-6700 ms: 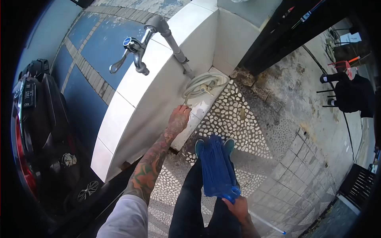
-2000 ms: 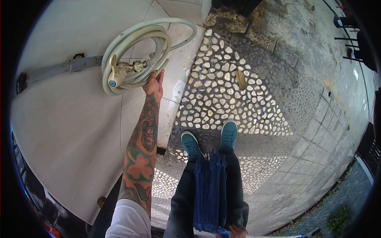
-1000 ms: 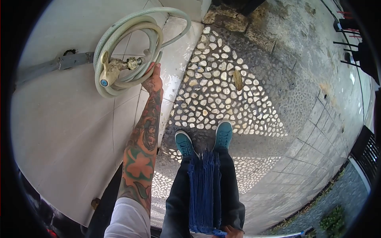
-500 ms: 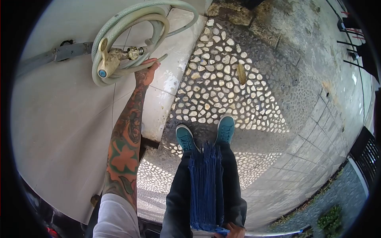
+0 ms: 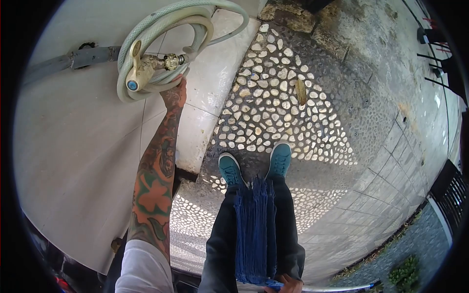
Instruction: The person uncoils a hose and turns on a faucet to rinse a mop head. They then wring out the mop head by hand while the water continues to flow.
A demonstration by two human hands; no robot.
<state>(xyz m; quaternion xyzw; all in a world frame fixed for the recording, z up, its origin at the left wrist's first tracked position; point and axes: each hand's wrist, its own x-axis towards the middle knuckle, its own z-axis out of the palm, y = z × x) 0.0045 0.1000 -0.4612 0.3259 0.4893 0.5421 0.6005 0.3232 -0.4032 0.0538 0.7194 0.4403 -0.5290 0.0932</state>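
Observation:
A pale green hose (image 5: 146, 36) hangs in several loops around a tap (image 5: 138, 78) on the wall at the upper left. My left hand (image 5: 175, 93) reaches up to the lower loops, just below the tap. Its fingers bend around the hose and are partly hidden by it. At the bottom of the view, my right hand (image 5: 288, 284) is closed on a blue mop (image 5: 255, 234) near where its head meets the handle. The mop's strands hang in front of my legs, and its white handle (image 5: 339, 287) points off to the right.
Grey pipe (image 5: 95, 57) runs along the tiled wall (image 5: 83, 146) to the tap. My teal shoes (image 5: 230, 168) stand on pebbled paving (image 5: 288, 124) where a brown leaf (image 5: 300, 92) lies. A dark gate (image 5: 447, 188) and plants (image 5: 405, 271) are at the right.
My left hand has moved slightly down and left, and its fingers have curled in at the hose. The hose's loose end no longer sticks out past the hand. My right hand stays on the mop.

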